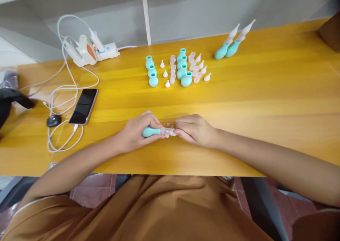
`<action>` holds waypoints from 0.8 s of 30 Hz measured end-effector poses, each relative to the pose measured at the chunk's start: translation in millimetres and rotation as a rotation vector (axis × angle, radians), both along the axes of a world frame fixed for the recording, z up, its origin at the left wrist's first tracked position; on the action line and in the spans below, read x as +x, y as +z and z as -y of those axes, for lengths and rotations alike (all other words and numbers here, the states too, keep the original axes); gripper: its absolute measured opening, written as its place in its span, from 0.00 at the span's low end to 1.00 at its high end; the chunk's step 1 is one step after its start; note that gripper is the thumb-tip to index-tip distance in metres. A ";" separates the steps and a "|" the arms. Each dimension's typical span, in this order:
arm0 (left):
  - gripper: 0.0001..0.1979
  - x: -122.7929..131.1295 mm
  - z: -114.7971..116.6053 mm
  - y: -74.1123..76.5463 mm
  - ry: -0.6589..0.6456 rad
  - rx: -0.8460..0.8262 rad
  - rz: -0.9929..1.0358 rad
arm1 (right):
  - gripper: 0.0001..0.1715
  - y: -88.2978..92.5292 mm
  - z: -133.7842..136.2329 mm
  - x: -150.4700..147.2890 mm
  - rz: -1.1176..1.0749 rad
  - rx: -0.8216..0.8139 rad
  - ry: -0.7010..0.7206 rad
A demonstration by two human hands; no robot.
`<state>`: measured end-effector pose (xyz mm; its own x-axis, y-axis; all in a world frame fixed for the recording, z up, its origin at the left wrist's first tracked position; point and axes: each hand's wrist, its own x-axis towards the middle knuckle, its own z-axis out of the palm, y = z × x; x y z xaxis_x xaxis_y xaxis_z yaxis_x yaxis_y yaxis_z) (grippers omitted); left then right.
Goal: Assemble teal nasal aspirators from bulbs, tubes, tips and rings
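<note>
Near the front of the table, my left hand [139, 132] is wrapped round the teal bulb [151, 131] of a nasal aspirator. A clear connector [168, 131] joins the bulb's neck and lies level, pointing right. My right hand [198, 130] is closed at the connector's far end, pinching a whitish nozzle tip [174, 132] that its fingers mostly cover. Small clear rings [168, 124] lie on the table just behind the connector, between my hands. Two assembled nasal aspirators [233, 44] with white tips lie at the back right.
Loose teal bulbs [186, 79], clear connectors [198, 77] and white tips [207, 77] stand in rows at the back middle of the wooden table [255, 103]. On the left are a phone [84, 106], tangled white cables [54, 142], a small black case [54, 120] and a power strip [110, 51].
</note>
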<state>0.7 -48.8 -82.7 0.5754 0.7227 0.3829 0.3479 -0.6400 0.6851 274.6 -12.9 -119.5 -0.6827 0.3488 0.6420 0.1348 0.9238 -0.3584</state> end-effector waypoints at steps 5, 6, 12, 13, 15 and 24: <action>0.12 -1.7 -1.7 1.2 -0.039 -0.076 -0.039 | 0.25 -0.6 1.0 0.9 -0.003 -0.001 0.020; 0.12 -1.9 -1.8 1.5 -0.041 -0.089 -0.045 | 0.25 -0.5 1.1 0.9 -0.004 0.002 0.019; 0.14 -0.8 0.0 3.0 0.029 -0.200 -0.071 | 0.26 4.6 1.6 0.3 0.019 0.130 -0.012; 0.15 -0.3 0.3 2.7 0.051 -0.222 -0.074 | 0.27 6.0 1.7 0.2 0.020 0.164 -0.021; 0.16 0.8 1.0 1.5 0.082 -0.268 -0.071 | 0.27 8.8 1.5 0.4 0.019 0.224 -0.031; 0.16 11.0 8.3 -5.2 0.082 -0.428 0.049 | 0.26 10.9 -2.1 4.9 -0.008 0.179 -0.063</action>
